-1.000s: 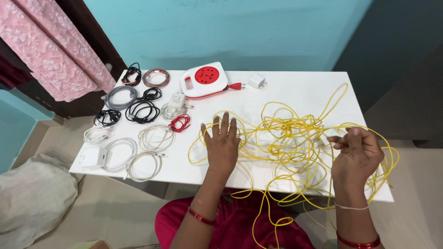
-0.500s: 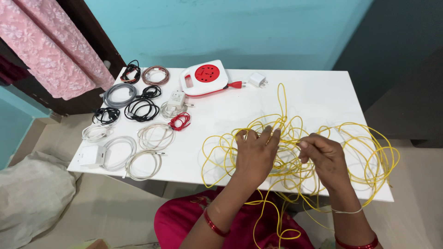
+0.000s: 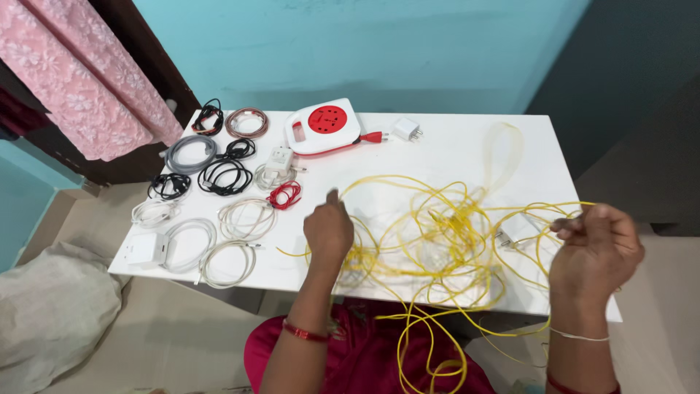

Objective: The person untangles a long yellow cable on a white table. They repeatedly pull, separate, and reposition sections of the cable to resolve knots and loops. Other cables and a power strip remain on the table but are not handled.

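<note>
Your left hand (image 3: 328,232) and right hand (image 3: 596,252) each pinch a strand of the yellow cable (image 3: 445,233), spreading the tangle from 9 to 3 o'clock. It looks light, limp and springy — likely to snag, so take single strands, not the knot.

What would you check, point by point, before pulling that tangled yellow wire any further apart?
1. Left hand has a grip on the yellow wire: ok, it is closed on a strand.
2. Right hand has a grip: ok, it pinches strands at the table's right edge.
3. Tangle is loose: not ok, the loops are knotted together between the hands.
4. Wire lies fully on the white table: not ok, several loops hang off the near edge over the lap.
5. Coiled cables at the left are apart from the tangle: ok.
6. Red and white extension reel is out of the way: ok, it sits at the far edge.
</note>
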